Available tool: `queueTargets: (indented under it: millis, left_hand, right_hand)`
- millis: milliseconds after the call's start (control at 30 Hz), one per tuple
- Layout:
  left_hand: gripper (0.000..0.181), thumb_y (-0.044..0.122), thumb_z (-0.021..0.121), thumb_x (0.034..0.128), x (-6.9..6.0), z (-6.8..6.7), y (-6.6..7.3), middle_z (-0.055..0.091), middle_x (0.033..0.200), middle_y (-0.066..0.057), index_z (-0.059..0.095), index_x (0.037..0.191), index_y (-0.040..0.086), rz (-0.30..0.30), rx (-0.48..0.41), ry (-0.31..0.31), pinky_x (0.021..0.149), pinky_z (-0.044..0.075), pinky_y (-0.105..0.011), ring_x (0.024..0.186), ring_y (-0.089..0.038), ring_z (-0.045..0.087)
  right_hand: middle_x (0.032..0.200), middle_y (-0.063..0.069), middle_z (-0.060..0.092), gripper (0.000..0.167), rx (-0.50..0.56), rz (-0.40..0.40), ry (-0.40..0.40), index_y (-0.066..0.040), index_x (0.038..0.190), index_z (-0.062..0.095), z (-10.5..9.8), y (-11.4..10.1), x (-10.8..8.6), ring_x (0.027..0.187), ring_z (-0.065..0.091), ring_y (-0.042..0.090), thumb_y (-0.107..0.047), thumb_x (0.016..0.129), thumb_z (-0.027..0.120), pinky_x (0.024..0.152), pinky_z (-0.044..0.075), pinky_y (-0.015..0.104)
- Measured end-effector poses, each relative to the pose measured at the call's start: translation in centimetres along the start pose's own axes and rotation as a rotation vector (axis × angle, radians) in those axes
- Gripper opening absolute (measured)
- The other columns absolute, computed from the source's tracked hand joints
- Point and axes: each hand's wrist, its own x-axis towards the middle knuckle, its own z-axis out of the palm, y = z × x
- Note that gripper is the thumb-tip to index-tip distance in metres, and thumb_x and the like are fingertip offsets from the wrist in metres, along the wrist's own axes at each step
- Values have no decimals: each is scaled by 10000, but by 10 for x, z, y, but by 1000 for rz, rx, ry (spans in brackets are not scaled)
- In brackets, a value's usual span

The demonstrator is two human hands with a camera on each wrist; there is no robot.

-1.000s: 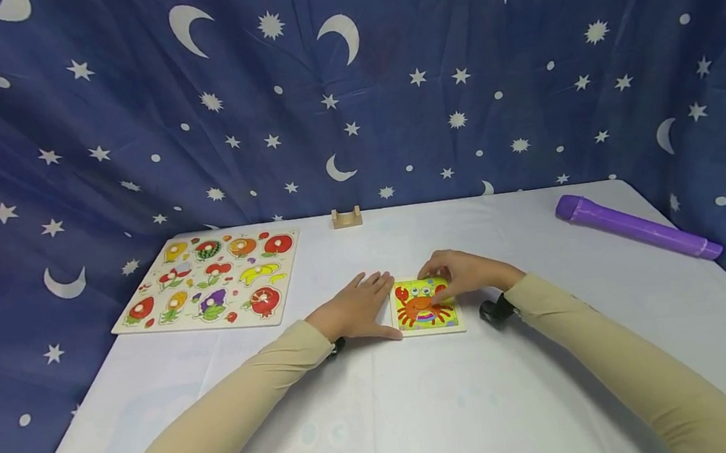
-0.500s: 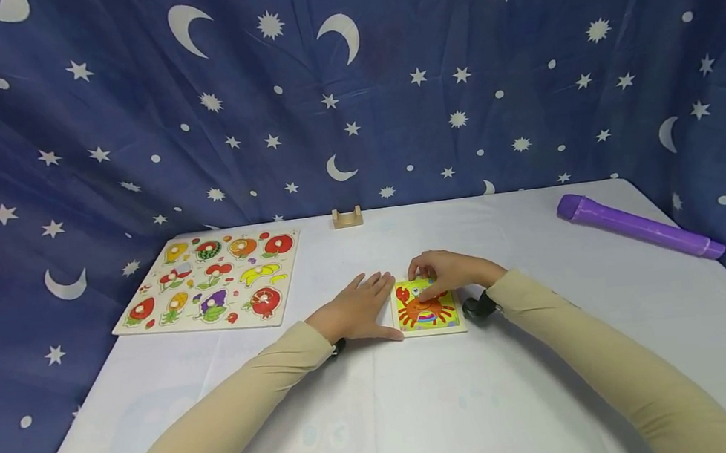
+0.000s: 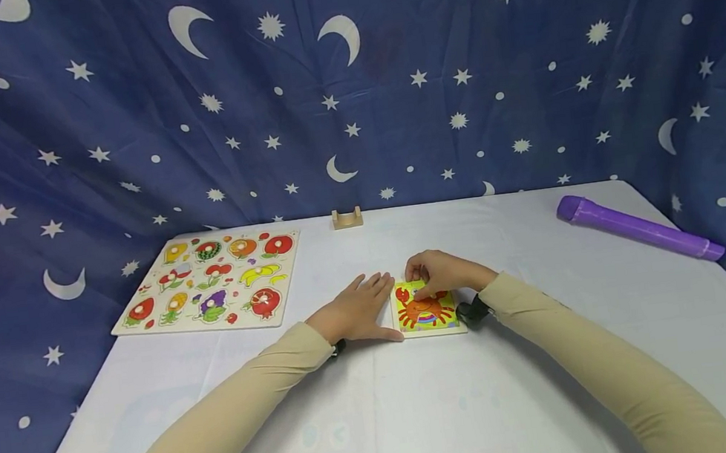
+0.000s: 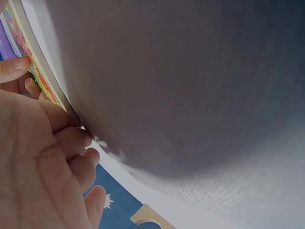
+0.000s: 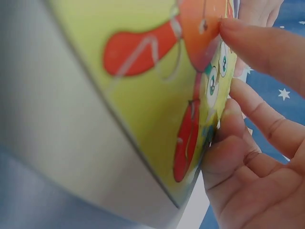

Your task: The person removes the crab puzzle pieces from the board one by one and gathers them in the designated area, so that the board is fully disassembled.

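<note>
A small square crab puzzle in a pale frame lies flat on the table, its picture also in the right wrist view. My left hand lies flat along its left edge, fingers straight and thumb at the near left corner; the left wrist view shows that hand against the frame's side. My right hand reaches over the top part, covering the upper right of the picture. In the right wrist view its thumb touches the crab's face and the other fingers bend at the far edge. Whether a piece is pinched cannot be told.
A fruit peg board lies at the left of the white table. At the back edge stands a small wooden holder. A purple stick-like object lies at the right. A blue star-patterned cloth hangs behind.
My right hand has slid left across the upper part of the crab puzzle, its thumb moving from the crab's right side to its face. My left hand has stayed in place.
</note>
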Motion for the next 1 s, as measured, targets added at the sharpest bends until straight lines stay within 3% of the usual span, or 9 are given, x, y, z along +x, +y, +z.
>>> queueTargets:
  millis: [400, 633, 833, 1000]
  left_hand:
    - [1032, 735, 484, 796, -2, 0, 1, 123, 1591, -52, 123, 1517, 91, 2, 1, -6, 1214, 74, -412, 1472, -220, 137]
    - [1026, 726, 488, 801, -2, -1, 0, 130, 1590, -55, 128, 1516, 84, 8, 5, 0, 1212, 89, -415, 1470, -225, 149]
    - [1027, 730, 485, 800, -2, -1, 0, 133, 1590, -59, 128, 1516, 85, 14, 8, 5, 1212, 94, -417, 1469, -229, 154]
    - [1031, 734, 479, 800, -1, 0, -1, 135, 1589, -63, 127, 1516, 82, 18, 13, 11, 1212, 97, -415, 1468, -229, 157]
  right_hand:
    - [796, 54, 577, 190, 6, -18, 4, -45, 895, 635, 2, -2, 1, 640, 469, 114, -82, 763, 766, 552, 435, 175]
    - [850, 62, 598, 274, -9, 2, 6, -38, 1018, 658, 2, -7, 2, 676, 472, 125, -91, 770, 762, 587, 438, 174]
    - [844, 71, 622, 256, -13, 17, 12, -40, 1002, 681, 2, -8, 2, 680, 482, 129, -94, 767, 765, 588, 446, 181]
    - [844, 64, 612, 262, 44, 63, -11, -34, 1000, 668, 1, -9, 4, 669, 478, 125, -76, 761, 766, 561, 439, 183]
